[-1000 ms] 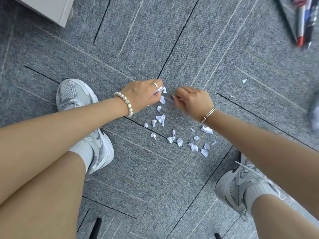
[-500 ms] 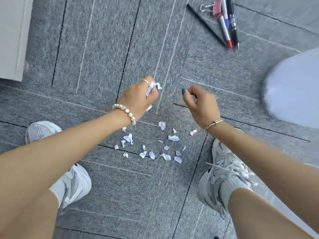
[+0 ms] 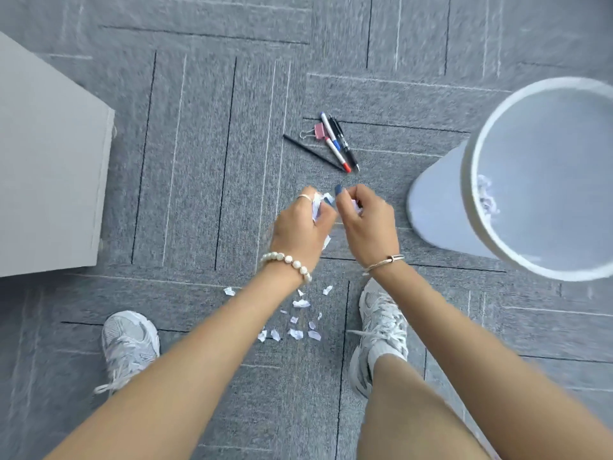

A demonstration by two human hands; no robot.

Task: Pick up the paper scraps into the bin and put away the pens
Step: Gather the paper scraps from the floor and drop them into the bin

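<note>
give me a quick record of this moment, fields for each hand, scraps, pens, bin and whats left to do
left hand: left hand grips a bunch of held scraps
right hand: right hand pinches paper in its fingers
floor scraps: floor scraps lie on the carpet between the shoes
pens: pens lie on the carpet beside a pink binder clip
bin: white bin at the right, some paper already inside
left to do: drop the held paper, collect the rest, put pens away

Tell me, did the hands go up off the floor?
Yes. Both hands rose clear of the scraps, which were beside them before.
</note>
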